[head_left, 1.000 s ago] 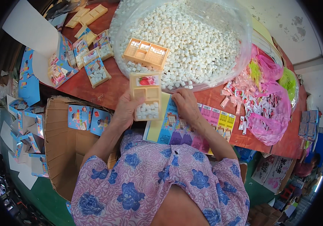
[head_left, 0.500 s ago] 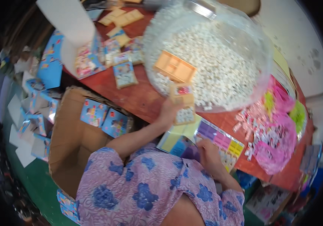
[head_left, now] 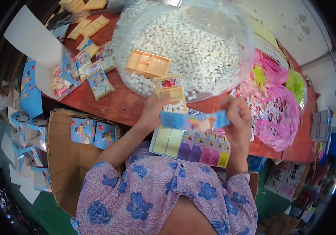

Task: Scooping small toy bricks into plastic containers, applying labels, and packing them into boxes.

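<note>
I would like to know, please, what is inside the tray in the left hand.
The tray holds a red-printed packet and white cubes; the blue strip covers its near end, hiding anything there.

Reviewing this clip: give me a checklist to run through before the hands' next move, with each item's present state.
1. Tray gripped by the left hand: ok.
2. White cubes in the tray's near compartment: ok.
3. Red-printed packet in its far compartment: ok.
4. Blue strip gripped by the right hand: ok.
5. Strip's print sharp enough to inspect: not ok, blurred.
6. Strip clear of the tray: cannot tell; they overlap in view.
</note>
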Available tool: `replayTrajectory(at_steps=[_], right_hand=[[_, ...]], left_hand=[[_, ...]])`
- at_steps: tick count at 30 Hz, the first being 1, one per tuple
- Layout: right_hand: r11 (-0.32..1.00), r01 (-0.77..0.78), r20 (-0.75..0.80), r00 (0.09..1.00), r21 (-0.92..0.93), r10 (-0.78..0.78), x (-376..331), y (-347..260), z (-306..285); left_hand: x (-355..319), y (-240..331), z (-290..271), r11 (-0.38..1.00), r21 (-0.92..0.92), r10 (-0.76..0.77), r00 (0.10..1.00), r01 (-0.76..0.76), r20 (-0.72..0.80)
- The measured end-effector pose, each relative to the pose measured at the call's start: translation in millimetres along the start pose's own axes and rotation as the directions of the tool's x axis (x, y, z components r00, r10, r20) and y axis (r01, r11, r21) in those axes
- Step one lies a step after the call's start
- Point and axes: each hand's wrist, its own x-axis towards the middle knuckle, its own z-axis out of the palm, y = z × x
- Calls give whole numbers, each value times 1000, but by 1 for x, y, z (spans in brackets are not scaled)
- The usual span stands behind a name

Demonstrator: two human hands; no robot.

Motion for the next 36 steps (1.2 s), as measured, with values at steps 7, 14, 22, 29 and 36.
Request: replayTrajectory(at_steps=[7, 14, 22, 29, 36], right_hand=[[993, -110, -34, 993, 43, 111, 20, 24, 3], [968, -249, -167, 956, -35, 240, 28, 37, -8], [967, -250, -142, 957, 49, 254, 39, 47, -2], [978, -206, -135, 970, -1, 204, 39, 61, -13], [963, -126, -111, 989, -237, 102, 38, 67, -14]], left_hand=[[10, -32, 2, 997, -73, 43, 997, -38, 63], [-4, -36, 8, 982, -149, 118, 993, -116, 3], [-1, -24, 3, 982, -186, 34, 998, -24, 50], [-7, -23, 13, 994, -111, -6, 1000, 3, -27], [-7, -20, 19, 994, -109, 20, 998, -14, 57]])
